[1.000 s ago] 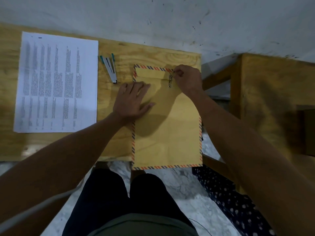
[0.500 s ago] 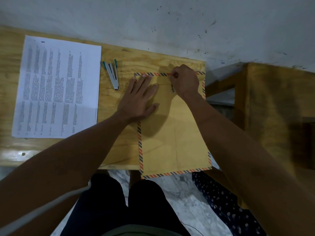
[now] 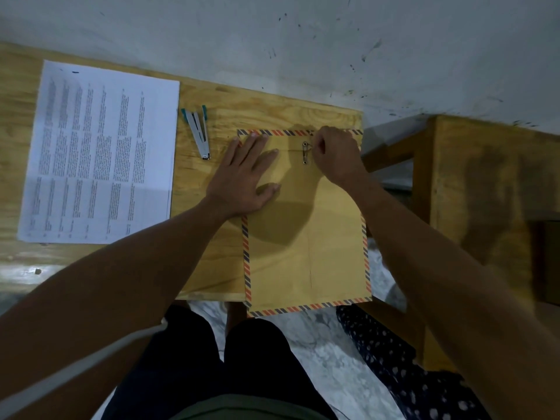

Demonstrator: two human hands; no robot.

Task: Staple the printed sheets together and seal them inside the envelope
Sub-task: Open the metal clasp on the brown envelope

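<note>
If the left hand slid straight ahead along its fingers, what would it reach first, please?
Probably the envelope's striped top edge, just past the left hand's fingertips, then bare desk before the wall. The stapler lies off to its left.

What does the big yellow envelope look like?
The envelope is brown-yellow paper with a red-and-blue striped border. It lies flat on the wooden table, its near end hanging over the edge. The left hand presses it flat, and the right hand works at the small metal clasp near its top.
</note>
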